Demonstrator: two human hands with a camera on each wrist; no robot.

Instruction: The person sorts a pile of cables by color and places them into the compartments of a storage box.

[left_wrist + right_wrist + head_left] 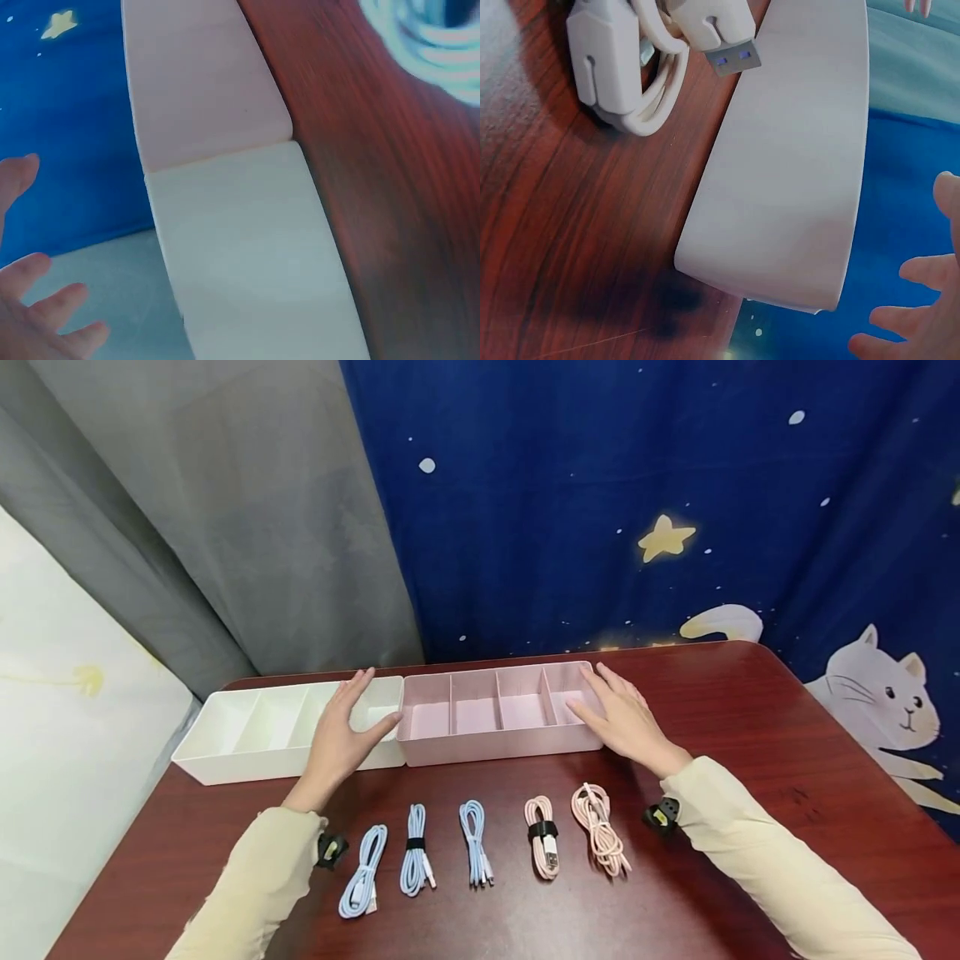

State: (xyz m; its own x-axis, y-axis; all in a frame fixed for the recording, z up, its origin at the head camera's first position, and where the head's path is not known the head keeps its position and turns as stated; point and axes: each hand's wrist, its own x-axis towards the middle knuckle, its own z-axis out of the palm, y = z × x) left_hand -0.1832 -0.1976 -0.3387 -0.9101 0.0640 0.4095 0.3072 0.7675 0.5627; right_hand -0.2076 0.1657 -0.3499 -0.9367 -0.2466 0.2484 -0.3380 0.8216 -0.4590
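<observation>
My left hand (341, 739) hovers over the right part of a white divided box (255, 768), fingers spread, holding nothing. Over the right end of a pink divided box (498, 748) is my right hand (628, 718), also spread and holding nothing. In the right wrist view its fingers (901, 321) appear apart from the box wall. The two boxes stand end to end. Nearer me lie three coiled blue cables: a left one (363, 872), a middle one (415, 852) and a right one (476, 843). Beside them are two coiled pink cables, one with a black strap (543, 839), the other without (600, 831).
Everything stands on a dark red wooden table (750, 727). Behind its far edge hang a grey curtain (285, 527) and a blue curtain with stars (540, 510). A white patterned surface (67, 710) borders the left side.
</observation>
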